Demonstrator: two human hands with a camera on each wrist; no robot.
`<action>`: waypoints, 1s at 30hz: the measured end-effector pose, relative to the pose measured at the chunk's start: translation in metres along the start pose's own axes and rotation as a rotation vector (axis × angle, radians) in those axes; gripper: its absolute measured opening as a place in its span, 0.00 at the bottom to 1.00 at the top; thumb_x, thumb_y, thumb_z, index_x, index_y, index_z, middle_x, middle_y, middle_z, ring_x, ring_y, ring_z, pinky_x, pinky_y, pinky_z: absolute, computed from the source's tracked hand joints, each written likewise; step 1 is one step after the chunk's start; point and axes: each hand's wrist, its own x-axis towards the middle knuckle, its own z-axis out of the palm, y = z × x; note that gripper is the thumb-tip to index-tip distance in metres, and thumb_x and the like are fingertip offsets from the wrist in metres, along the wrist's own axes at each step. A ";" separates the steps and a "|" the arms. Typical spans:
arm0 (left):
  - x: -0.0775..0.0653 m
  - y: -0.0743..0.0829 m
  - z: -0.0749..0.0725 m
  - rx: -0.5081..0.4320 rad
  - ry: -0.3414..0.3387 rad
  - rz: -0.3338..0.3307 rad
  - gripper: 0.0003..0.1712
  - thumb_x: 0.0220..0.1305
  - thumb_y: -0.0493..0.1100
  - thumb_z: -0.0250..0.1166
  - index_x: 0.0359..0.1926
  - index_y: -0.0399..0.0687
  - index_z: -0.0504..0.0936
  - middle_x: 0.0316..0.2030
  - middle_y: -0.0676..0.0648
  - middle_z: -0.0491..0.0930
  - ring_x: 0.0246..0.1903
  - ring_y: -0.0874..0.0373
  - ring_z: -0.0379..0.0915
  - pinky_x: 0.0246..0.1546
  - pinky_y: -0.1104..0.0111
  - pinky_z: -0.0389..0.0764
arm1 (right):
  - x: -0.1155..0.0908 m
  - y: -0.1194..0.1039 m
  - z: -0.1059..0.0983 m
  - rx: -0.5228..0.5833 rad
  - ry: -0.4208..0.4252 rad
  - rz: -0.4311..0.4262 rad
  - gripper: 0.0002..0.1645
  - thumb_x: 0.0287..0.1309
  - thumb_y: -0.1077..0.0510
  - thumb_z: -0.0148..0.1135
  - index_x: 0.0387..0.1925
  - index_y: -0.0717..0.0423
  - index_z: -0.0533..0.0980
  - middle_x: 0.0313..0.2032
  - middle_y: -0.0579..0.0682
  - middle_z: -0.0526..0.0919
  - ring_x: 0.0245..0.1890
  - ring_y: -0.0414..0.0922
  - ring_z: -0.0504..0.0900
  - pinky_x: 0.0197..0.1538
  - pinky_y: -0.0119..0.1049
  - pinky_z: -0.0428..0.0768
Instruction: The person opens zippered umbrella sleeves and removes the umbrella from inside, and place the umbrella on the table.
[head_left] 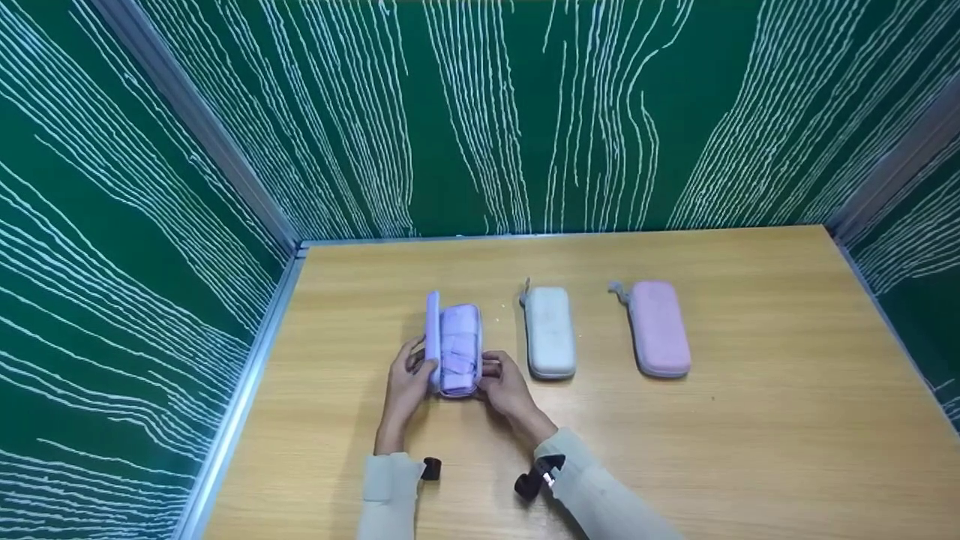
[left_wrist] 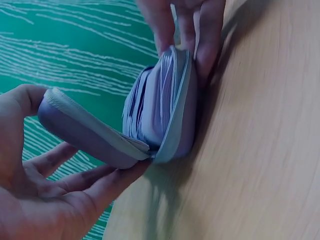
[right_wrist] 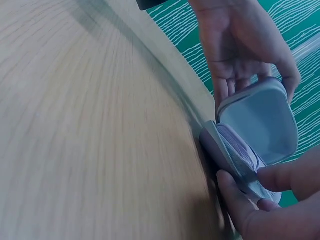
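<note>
A purple hard-shell zip case (head_left: pixel 460 352) lies unzipped on the table, its lid (head_left: pixel 433 334) raised almost upright on the left side. Purple layered contents (left_wrist: pixel 155 107) fill the base; their exact kind cannot be told. With thumb and curled fingers, my left hand (head_left: pixel 407 382) holds the lid by its near end. My right hand (head_left: pixel 508 386) pinches the base's right wall near the front corner, thumb (right_wrist: pixel 280 176) at the zip rim and fingers outside. The lid's pale grey lining (right_wrist: pixel 262 122) shows in the right wrist view.
A closed pale grey zip case (head_left: pixel 551 334) lies right of the purple one, and a closed pink case (head_left: pixel 660 328) farther right. Both have zip-pull straps at their far left corners. Green panels (head_left: pixel 465 112) with white wavy lines stand behind and beside the wooden table (head_left: pixel 750 450).
</note>
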 end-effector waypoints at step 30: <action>-0.007 -0.005 -0.026 0.319 0.176 0.113 0.26 0.74 0.33 0.54 0.71 0.43 0.78 0.66 0.34 0.79 0.40 0.49 0.79 0.45 0.59 0.83 | 0.005 0.006 -0.001 -0.263 0.043 -0.120 0.24 0.62 0.77 0.59 0.60 0.75 0.70 0.46 0.69 0.85 0.44 0.58 0.88 0.50 0.45 0.87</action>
